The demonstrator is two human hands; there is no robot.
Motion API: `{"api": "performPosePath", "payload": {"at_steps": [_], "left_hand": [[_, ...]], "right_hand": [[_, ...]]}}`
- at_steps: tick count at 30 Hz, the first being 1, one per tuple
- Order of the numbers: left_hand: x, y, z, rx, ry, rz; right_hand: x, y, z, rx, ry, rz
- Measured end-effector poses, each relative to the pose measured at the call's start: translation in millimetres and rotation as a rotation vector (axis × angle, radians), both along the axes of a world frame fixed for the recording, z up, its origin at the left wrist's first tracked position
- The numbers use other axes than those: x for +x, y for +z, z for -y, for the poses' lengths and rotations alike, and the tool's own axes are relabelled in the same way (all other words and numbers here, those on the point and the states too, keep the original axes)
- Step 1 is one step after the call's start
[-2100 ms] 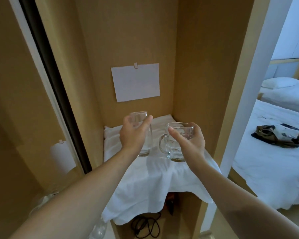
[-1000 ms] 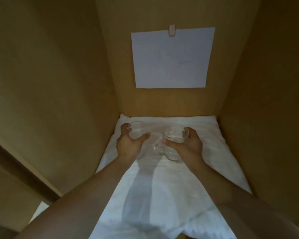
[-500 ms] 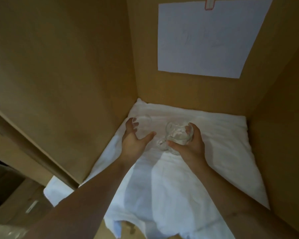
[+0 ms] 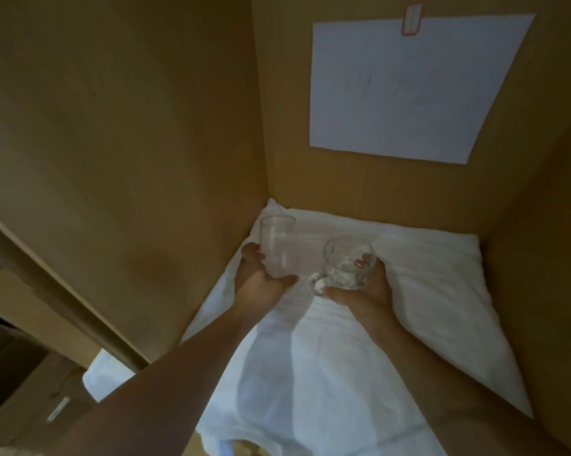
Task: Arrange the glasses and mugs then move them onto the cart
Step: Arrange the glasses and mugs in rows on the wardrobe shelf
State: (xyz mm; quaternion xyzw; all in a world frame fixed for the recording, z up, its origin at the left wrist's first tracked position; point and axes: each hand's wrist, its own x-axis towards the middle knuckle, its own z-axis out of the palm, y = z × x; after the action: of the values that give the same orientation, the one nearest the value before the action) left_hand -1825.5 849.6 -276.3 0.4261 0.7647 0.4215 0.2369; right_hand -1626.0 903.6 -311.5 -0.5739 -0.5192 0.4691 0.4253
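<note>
Wood-panelled alcove (image 4: pixel 129 126), walls on three sides. White cloth (image 4: pixel 359 357) covers the shelf and hangs over its front edge. White paper sheet (image 4: pixel 405 87) on the back wall under a red-edged clip (image 4: pixel 411 20). Left hand (image 4: pixel 261 284) grips a tall clear glass (image 4: pixel 277 248) at its base, thumb and fingers curled round it, near the left back corner. Right hand (image 4: pixel 363 292) cups a clear glass mug (image 4: pixel 348 263), fingers wrapped behind, handle toward the tall glass. Both appear above the cloth; contact unclear.
</note>
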Motion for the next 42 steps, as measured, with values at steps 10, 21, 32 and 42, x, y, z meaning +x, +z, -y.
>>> {"api": "performPosePath", "payload": {"at_steps": [10,21,32,42], "left_hand": [[-36,60,-73,-0.019,-0.142,-0.334],[-49,71,-126,-0.115,-0.165,-0.616],[-50,70,-156,-0.037,-0.356,-0.74],[-61,60,-176,-0.03,-0.458,-0.723]], "right_hand": [[-10,18,-20,-0.059,-0.008,0.025],[-10,42,-50,-0.024,0.035,0.113],[-20,85,-89,0.056,0.115,0.693],[-58,100,-113,0.303,0.257,1.115]]}}
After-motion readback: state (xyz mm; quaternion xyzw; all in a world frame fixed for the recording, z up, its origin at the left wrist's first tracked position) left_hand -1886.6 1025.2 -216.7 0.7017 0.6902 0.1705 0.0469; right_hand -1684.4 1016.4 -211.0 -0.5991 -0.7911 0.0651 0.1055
